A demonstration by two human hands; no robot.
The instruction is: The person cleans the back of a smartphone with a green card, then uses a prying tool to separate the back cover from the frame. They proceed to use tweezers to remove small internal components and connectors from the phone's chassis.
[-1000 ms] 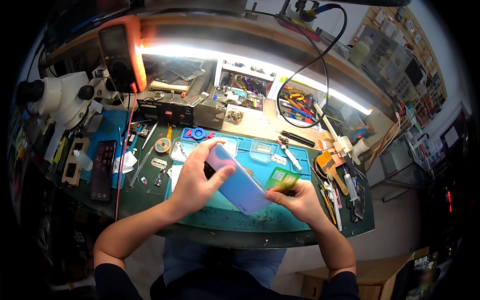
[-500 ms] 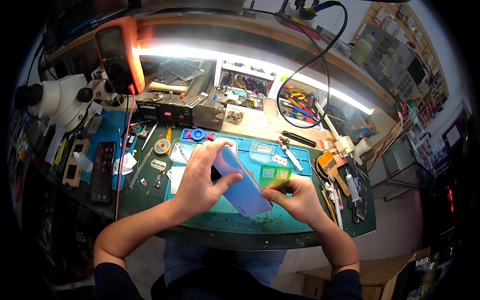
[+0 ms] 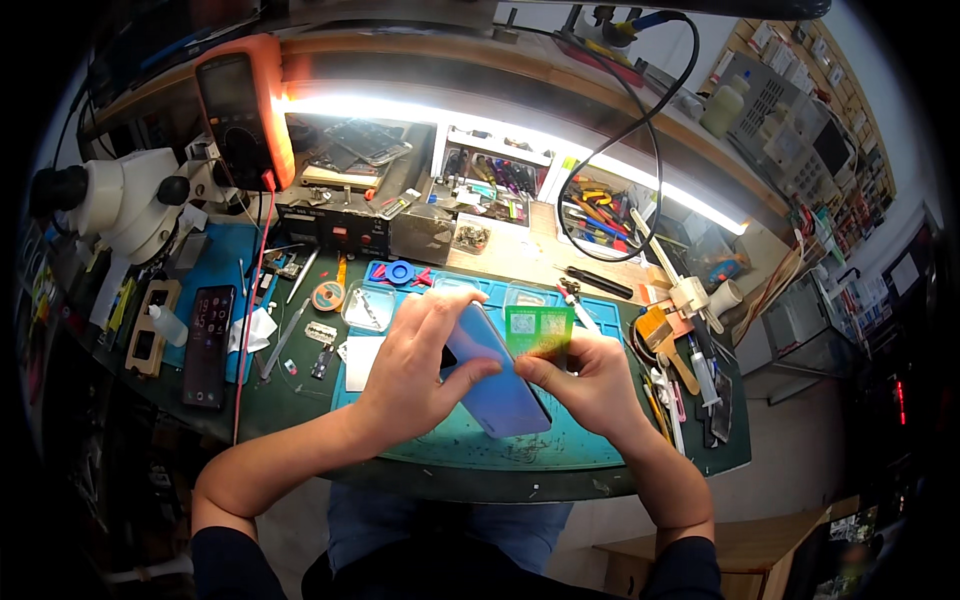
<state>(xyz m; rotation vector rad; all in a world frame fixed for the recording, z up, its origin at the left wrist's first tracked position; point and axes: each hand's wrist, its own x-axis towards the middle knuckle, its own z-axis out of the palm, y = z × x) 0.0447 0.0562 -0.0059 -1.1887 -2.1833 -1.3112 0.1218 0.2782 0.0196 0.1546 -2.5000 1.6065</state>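
My left hand [image 3: 425, 355] grips a light blue phone [image 3: 495, 395] along its left side, fingers over the top end and thumb across the back. The phone is tilted above a teal work mat [image 3: 470, 448]. Between the thumb and fingers of my right hand [image 3: 590, 385] is a thin green plastic card [image 3: 538, 328]. The card's lower corner meets the phone's right edge near my thumb tip; whether it sits inside the seam I cannot tell.
Left of the mat lie a dark phone [image 3: 208, 345], a white dropper bottle [image 3: 167, 325] and tweezers [image 3: 285, 340]. A microscope [image 3: 125, 205] and an orange multimeter [image 3: 245, 115] stand behind. A brush [image 3: 655, 327] and a syringe [image 3: 703, 378] lie right. A black cable loop [image 3: 660, 150] hangs overhead.
My right hand and the green card have shifted up and left along the phone's edge, and the card stands more upright. The phone and my left hand have moved slightly right.
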